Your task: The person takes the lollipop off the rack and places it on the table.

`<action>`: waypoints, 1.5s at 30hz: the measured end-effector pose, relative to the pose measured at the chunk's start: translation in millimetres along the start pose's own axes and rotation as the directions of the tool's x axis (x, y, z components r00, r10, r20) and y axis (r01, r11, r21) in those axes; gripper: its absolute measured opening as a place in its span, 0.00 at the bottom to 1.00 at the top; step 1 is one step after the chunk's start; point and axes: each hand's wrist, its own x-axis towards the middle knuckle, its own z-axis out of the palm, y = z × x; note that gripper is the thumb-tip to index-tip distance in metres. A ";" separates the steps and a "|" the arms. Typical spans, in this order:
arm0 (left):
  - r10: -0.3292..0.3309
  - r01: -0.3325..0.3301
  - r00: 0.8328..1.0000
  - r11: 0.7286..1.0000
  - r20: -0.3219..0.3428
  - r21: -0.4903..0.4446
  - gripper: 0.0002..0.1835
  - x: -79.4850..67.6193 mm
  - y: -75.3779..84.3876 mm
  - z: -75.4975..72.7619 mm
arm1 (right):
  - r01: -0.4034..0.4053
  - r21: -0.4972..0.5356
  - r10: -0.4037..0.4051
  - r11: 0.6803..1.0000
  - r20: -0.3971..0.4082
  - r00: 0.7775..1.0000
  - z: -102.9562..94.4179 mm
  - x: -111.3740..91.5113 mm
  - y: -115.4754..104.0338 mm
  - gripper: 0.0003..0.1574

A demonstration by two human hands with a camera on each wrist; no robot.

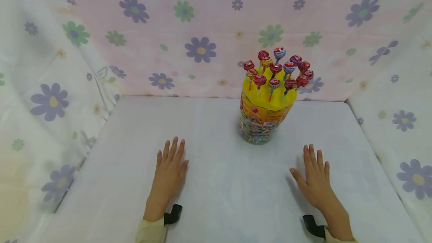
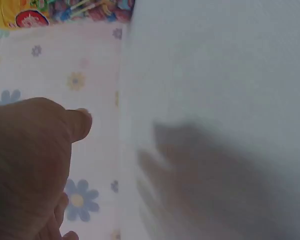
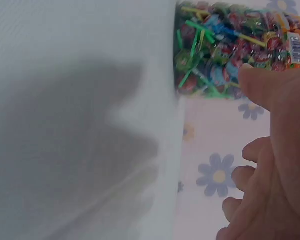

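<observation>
A clear plastic jar point(image 1: 258, 128) packed with wrapped lollipops stands towards the back of the table, right of centre. Its yellow lid point(image 1: 266, 95) carries several lollipops point(image 1: 276, 68) stuck upright by their sticks, in red, blue and yellow wrappers. My left hand point(image 1: 168, 173) is held palm down over the table with straight fingers, left of the jar. To the jar's right and nearer me, my right hand point(image 1: 315, 183) is spread with its thumb out to the side. Both hands hold nothing; in each wrist view a hand shadow falls on the white cloth.
A white cloth covers the table point(image 1: 216, 198). Flower-printed curtains point(image 1: 148, 48) hang close behind it and along the left and right sides. A black curved piece point(image 1: 173, 214) sits at my left wrist, and a similar black piece point(image 1: 313, 226) at my right.
</observation>
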 end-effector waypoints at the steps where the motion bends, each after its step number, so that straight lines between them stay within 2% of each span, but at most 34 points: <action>1: 0.021 -0.021 1.000 1.000 0.002 -0.009 0.35 2.8 1.8 -1.4 | 0.008 0.029 -0.008 1.000 0.009 1.000 -0.4 1.7 -1.7 0.56; 4: 0.100 -0.100 0.995 0.993 -0.007 -0.068 0.35 15.5 9.3 -8.6 | 0.033 0.124 -0.036 0.992 0.018 0.999 -5.7 8.5 -9.0 0.57; 6: 0.142 -0.143 0.990 0.981 -0.022 -0.132 0.33 26.9 16.6 -15.4 | 0.053 0.186 -0.052 0.981 -0.009 0.999 -10.4 15.9 -15.1 0.56; 9: 0.195 -0.209 0.977 0.951 -0.083 -0.230 0.30 46.7 29.1 -24.6 | 0.094 0.294 -0.061 0.951 -0.121 0.991 -17.8 32.0 -25.3 0.54; 12: 0.230 -0.272 0.959 0.905 -0.164 -0.327 0.26 67.8 45.0 -33.5 | 0.161 0.393 -0.059 0.905 -0.258 0.964 -24.0 53.6 -34.9 0.54; 15: 0.250 -0.340 0.935 0.835 -0.253 -0.432 0.23 89.1 63.4 -41.5 | 0.218 0.450 -0.069 0.866 -0.324 0.943 -29.4 74.7 -43.1 0.59; 18: 0.223 -0.374 0.921 0.743 -0.320 -0.555 0.21 113.0 81.5 -46.4 | 0.271 0.442 -0.107 0.855 -0.361 0.926 -31.7 95.8 -48.2 0.66; 21: 0.168 -0.367 0.924 0.640 -0.343 -0.675 0.20 135.5 98.0 -49.2 | 0.320 0.443 -0.140 0.837 -0.392 0.909 -31.9 113.1 -54.3 0.71; 24: 0.121 -0.349 0.933 0.542 -0.340 -0.764 0.20 155.9 112.2 -49.8 | 0.351 0.491 -0.151 0.797 -0.401 0.903 -35.3 122.7 -66.2 0.71; 25: 0.108 -0.343 0.935 0.517 -0.337 -0.784 0.19 162.0 116.4 -49.9 | 0.358 0.512 -0.154 0.781 -0.399 0.904 -36.7 124.3 -70.7 0.71; 29: 0.075 -0.328 0.941 0.445 -0.330 -0.833 0.18 181.3 131.9 -50.9 | 0.371 0.570 -0.156 0.733 -0.391 0.907 -41.0 127.8 -83.6 0.68; 34: 0.067 -0.352 0.931 0.423 -0.359 -0.835 0.18 199.8 144.4 -55.4 | 0.368 0.591 -0.155 0.718 -0.380 0.912 -39.3 130.4 -84.3 0.66; 38: 0.065 -0.370 0.923 0.426 -0.380 -0.826 0.17 210.5 148.6 -60.5 | 0.338 0.603 -0.135 0.723 -0.357 0.924 -39.1 129.6 -85.2 0.65; 41: 0.072 -0.372 0.922 0.426 -0.379 -0.825 0.17 215.1 151.2 -62.4 | 0.324 0.610 -0.125 0.723 -0.347 0.930 -39.7 129.3 -85.3 0.64; 45: 0.094 -0.367 0.928 0.399 -0.361 -0.840 0.17 218.6 153.2 -62.2 | 0.324 0.617 -0.124 0.717 -0.345 0.931 -40.3 130.5 -84.1 0.63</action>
